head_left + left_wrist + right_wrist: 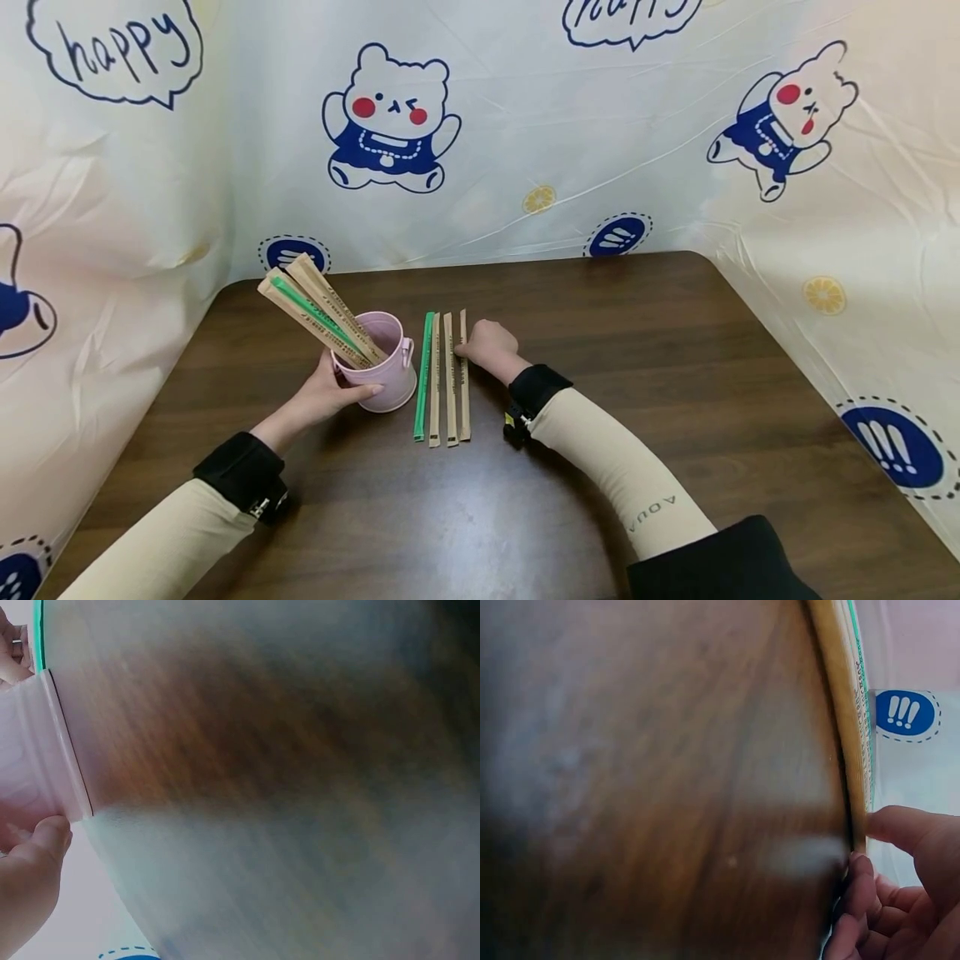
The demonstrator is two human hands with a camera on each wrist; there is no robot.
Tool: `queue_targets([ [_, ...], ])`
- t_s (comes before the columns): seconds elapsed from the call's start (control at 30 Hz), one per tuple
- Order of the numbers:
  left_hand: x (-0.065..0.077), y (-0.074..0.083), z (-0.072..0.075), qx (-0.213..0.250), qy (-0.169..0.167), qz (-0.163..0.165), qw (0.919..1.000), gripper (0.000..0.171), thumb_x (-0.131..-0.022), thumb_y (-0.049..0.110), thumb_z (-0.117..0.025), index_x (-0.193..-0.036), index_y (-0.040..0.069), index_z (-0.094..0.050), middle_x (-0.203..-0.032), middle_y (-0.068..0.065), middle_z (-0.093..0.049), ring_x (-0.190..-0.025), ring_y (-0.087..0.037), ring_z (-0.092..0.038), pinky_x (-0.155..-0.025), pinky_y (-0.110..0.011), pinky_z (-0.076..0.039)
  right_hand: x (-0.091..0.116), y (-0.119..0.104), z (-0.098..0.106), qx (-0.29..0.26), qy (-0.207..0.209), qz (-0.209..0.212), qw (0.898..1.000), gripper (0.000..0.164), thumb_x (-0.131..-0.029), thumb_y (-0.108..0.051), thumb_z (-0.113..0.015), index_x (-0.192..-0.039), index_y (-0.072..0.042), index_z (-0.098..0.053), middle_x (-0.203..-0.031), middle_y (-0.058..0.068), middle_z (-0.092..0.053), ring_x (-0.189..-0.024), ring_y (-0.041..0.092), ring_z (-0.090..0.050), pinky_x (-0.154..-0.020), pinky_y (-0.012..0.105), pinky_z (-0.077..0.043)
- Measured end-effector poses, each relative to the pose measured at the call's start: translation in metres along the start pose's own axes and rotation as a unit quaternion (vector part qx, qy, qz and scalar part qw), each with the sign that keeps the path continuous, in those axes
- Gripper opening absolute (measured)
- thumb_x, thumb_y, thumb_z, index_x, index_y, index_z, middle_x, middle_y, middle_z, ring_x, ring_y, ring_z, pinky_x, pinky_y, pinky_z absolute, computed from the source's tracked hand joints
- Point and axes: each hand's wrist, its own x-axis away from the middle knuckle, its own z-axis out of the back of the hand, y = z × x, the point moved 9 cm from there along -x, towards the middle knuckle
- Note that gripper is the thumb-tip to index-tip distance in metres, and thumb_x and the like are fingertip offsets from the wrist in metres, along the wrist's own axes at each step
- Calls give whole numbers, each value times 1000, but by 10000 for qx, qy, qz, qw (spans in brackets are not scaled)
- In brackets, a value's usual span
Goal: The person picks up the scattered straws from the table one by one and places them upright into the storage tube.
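Observation:
A small pink bucket (390,387) stands on the table, gripped at its lower side by my left hand (333,392). In the left wrist view the thumb (51,838) lies against the bucket wall (45,750). Several long, slim paper-wrapped sticks (318,312), brown ones and a green one, lean leftward out of the bucket. Right of it a green wrapped stick (423,375) and three brown ones lie side by side. My right hand (491,346) pinches the rightmost brown stick (464,392) near its far end; in the right wrist view thumb and fingers meet at its edge (847,712).
The dark wooden table (637,333) has rounded far corners. A pale printed sheet (510,125) with cartoon bears hangs behind it and along both sides. Black straps (243,473) with small devices circle both wrists.

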Motion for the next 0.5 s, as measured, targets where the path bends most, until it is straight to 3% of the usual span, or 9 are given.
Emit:
queue_targets([
  [0.33,-1,0,-1,-13,-75,-7,10000,108,-89,14,-77,-160,5,4,-160,-28,-20,-147,-42,-28,-122,-65,-21,-1,0,1,-514,-17,25,9987,49,-96,-28,-68,-53,-14,-48,-51,-1,-53,-47,13,-51,-45,24,-36],
  [0.5,0,1,-1,35,-57,-17,10000,108,-89,13,-77,-159,5,4,-161,-29,-19,-148,-43,-26,-122,-65,-20,-4,5,4,-1352,-74,83,9908,43,-96,-21,-68,-56,-11,-54,-49,0,-53,-46,12,-54,-48,24,-47],
])
